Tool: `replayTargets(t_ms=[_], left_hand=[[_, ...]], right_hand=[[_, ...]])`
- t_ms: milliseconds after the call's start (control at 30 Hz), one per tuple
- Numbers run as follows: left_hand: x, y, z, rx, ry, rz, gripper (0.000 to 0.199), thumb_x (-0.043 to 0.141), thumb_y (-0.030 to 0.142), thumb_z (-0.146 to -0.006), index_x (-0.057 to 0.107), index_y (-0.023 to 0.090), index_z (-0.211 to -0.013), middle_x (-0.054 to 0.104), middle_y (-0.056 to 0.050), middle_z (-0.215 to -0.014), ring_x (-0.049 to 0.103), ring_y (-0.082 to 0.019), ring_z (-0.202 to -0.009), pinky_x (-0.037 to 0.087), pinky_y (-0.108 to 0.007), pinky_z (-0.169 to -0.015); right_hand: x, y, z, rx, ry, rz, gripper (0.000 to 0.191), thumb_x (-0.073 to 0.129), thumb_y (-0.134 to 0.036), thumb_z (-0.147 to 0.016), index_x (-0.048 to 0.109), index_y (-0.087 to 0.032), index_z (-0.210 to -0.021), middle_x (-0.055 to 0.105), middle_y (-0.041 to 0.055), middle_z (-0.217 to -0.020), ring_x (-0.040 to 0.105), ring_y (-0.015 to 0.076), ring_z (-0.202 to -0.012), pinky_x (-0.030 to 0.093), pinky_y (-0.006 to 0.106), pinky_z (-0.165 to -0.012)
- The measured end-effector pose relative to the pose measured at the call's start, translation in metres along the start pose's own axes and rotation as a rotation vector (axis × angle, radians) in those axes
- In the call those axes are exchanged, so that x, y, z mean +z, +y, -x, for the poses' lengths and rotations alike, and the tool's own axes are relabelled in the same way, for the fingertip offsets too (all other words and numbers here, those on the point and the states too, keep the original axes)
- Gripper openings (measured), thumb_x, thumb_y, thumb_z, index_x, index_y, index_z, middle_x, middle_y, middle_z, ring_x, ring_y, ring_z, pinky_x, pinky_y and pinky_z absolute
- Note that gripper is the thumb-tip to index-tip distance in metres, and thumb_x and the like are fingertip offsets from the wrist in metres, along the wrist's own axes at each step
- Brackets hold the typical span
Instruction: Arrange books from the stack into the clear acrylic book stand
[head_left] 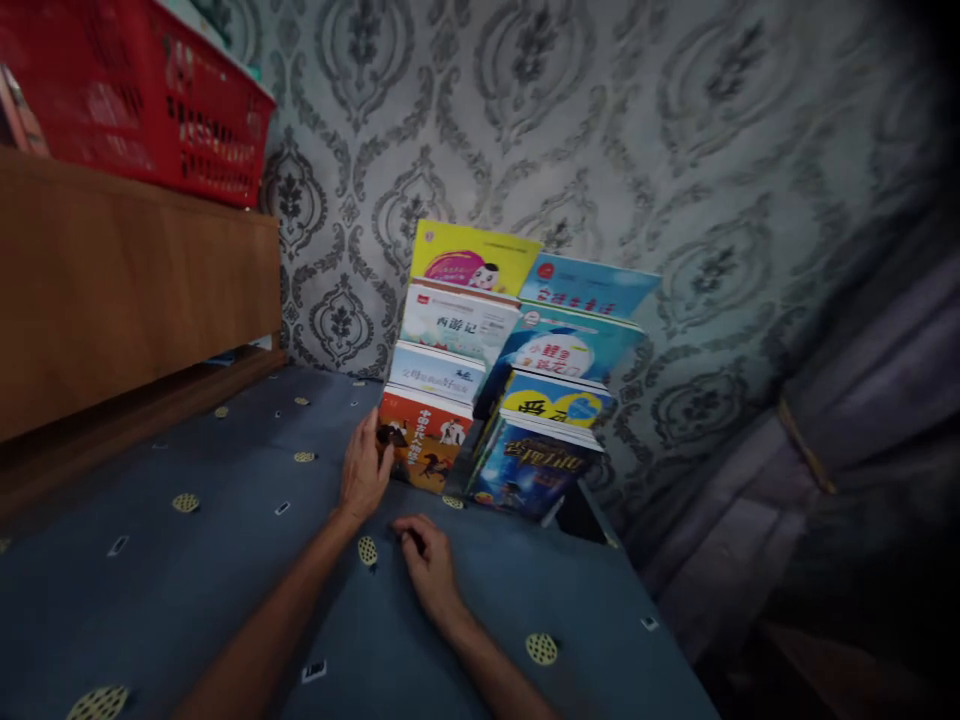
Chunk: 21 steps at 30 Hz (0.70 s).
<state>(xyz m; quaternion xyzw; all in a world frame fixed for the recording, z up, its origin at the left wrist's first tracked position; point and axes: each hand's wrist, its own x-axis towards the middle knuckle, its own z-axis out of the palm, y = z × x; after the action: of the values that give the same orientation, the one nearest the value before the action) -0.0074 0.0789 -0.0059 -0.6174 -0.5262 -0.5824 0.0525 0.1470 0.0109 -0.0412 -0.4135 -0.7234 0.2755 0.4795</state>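
Note:
Two columns of children's books stand in stepped rows against the wall. At the front left is an orange book (426,445) with horse riders on its cover. My left hand (365,468) rests against that book's left edge, fingers stretched along the side and thumb apart near the cover. Lower down, my right hand (429,565) lies on the blue patterned cloth (247,590), fingers loosely bent, with a gap to the thumb and nothing visible in it. Behind the orange book are a pale blue book (437,372), a white book (457,322) and a yellow book (476,255).
The right column holds a dark blue book (529,470), a yellow-and-blue book (555,400), a teal book (574,345) and a light blue book (589,285). A red basket (210,120) sits on a wooden cabinet (142,290) at left. A tied curtain (780,500) hangs right.

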Motion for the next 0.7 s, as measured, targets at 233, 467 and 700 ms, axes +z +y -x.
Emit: replayTargets(t_ms=[233,467,700], left_hand=[[-0.007,0.046,0.003,0.327,0.109,-0.235,0.059,0.047,0.017,-0.098,0.030,0.017,-0.154,0.042,-0.022,-0.154,0.030,-0.031,-0.152,0.031,-0.059,-0.120],[-0.012,0.061,0.067,0.673,-0.436,-0.183,0.050,0.040,0.008,-0.094,0.052,0.023,-0.140,0.051,-0.014,-0.151,0.041,-0.025,-0.147,0.043,-0.051,-0.117],[-0.028,0.047,0.093,0.484,-0.637,-0.139,0.032,0.040,0.019,-0.098,0.064,0.024,-0.119,0.058,-0.012,-0.144,0.057,-0.027,-0.133,0.055,-0.049,-0.104]], right_hand=[[-0.002,0.002,0.010,-0.072,-0.013,-0.025,0.032,0.050,-0.009,-0.071,0.077,-0.023,-0.081,0.076,0.0045,-0.083,0.071,0.0210,-0.082,0.055,0.032,-0.076],[-0.058,-0.004,0.038,-0.093,-0.037,-0.054,0.033,0.049,-0.006,-0.072,0.077,-0.024,-0.078,0.078,0.0019,-0.082,0.070,0.0180,-0.075,0.055,0.029,-0.075],[-0.170,0.042,0.045,0.172,0.317,0.283,0.029,0.047,-0.015,-0.078,0.075,-0.021,-0.081,0.074,0.0044,-0.081,0.068,0.0213,-0.079,0.055,0.034,-0.078]])
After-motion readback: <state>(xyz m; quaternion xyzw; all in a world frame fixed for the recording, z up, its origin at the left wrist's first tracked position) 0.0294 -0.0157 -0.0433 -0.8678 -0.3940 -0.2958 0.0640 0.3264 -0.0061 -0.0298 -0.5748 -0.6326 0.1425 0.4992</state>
